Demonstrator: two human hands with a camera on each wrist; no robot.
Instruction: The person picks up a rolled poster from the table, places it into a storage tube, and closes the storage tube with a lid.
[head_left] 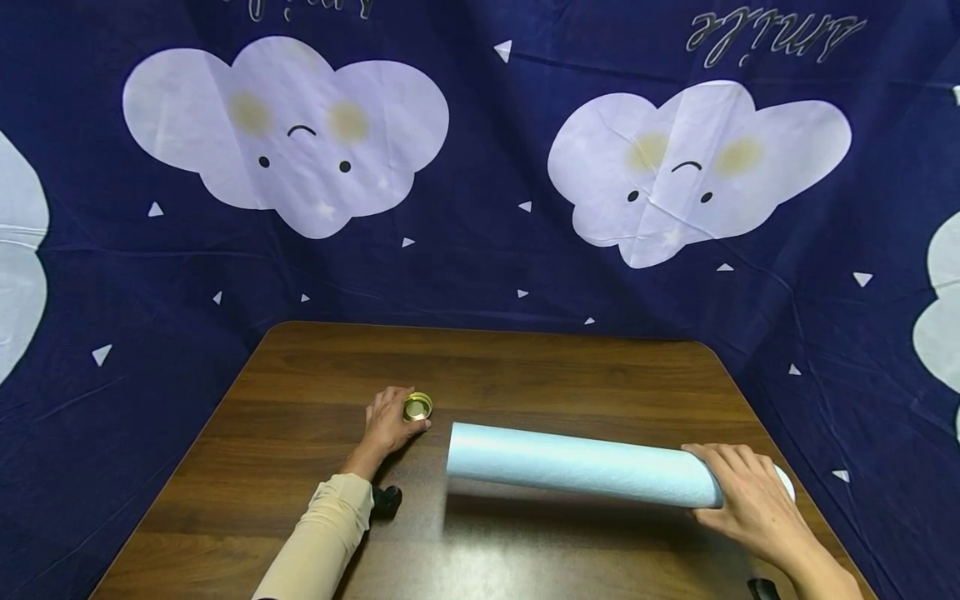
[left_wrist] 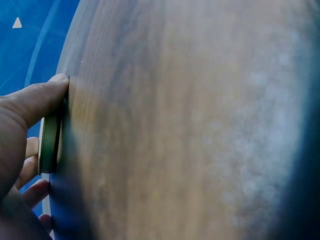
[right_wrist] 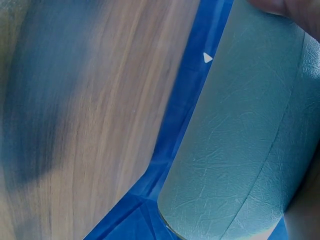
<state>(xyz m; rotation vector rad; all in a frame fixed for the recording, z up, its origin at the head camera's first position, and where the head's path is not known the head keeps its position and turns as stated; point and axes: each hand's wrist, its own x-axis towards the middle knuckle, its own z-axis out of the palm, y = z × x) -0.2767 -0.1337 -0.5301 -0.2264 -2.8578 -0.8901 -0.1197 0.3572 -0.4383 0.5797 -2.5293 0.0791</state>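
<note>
My left hand [head_left: 390, 421] is at the left middle of the table, thumb and fingers on opposite sides of a small shallow round gold-coloured piece [head_left: 417, 407]. From the left wrist it shows edge-on as a dark green band [left_wrist: 50, 142], pinched below the thumb. A long light blue cylinder [head_left: 577, 462] with a wrinkled surface stretches across the right half of the table, its shadow beneath it. Near its right end my right hand [head_left: 750, 492] grips it from above. The right wrist view shows a lengthwise seam on the cylinder [right_wrist: 235, 125] and part of the hand at the top.
The brown wooden table [head_left: 495, 367] has rounded far corners. A dark blue cloth [head_left: 480, 275] with pale clouds hangs behind and at both sides. Black pieces show at the left wrist [head_left: 387, 501] and the right wrist [head_left: 763, 588].
</note>
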